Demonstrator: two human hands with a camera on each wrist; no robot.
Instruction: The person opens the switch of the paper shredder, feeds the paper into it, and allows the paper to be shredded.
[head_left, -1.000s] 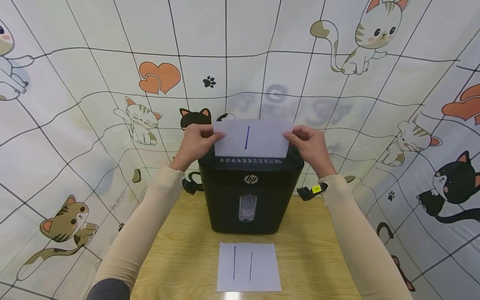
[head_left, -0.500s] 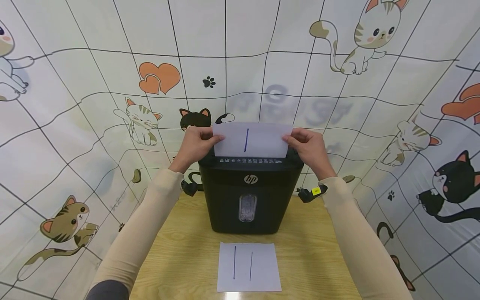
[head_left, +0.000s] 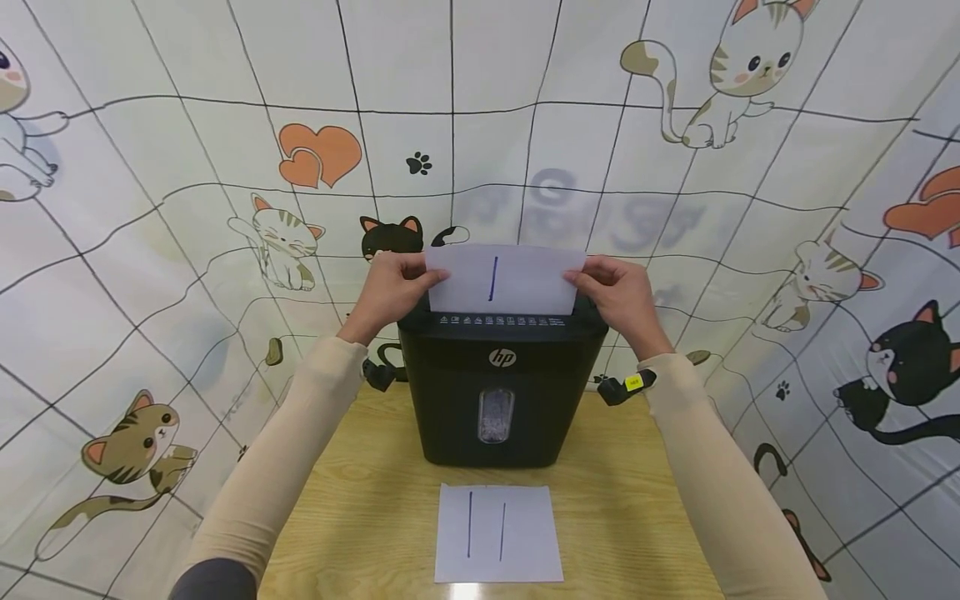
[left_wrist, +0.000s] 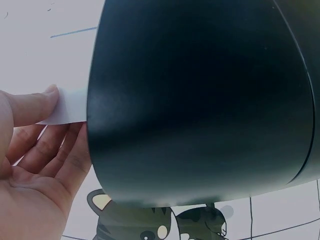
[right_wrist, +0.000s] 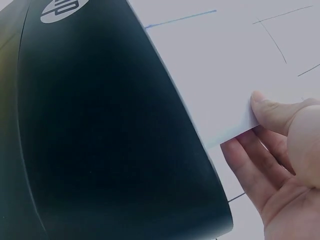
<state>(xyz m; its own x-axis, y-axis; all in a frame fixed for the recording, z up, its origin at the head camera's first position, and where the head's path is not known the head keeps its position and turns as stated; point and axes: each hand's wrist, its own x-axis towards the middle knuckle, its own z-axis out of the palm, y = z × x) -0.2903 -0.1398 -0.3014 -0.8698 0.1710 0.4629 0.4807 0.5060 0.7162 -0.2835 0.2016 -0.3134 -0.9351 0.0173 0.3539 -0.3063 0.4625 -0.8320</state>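
A white sheet of paper (head_left: 525,282) with one blue line stands upright at the top of a black HP paper shredder (head_left: 450,383), its lower edge hidden in the slot. My left hand (head_left: 393,287) pinches the sheet's left edge, thumb in front and fingers behind. At the opposite edge my right hand (head_left: 618,292) pinches it the same way. In the left wrist view the left thumb lies on the paper (left_wrist: 72,105) beside the shredder's dark side (left_wrist: 200,100). The right wrist view has the right hand (right_wrist: 285,150) gripping the paper's corner.
A second white sheet (head_left: 532,533) with two dark lines lies on the wooden table (head_left: 360,517) in front of the shredder. A cat-patterned sheet (head_left: 225,125) hangs behind and along both sides.
The paper and both hands have sunk very slightly toward the slot since one second ago, mostly in the first half second. The second sheet has stayed put.
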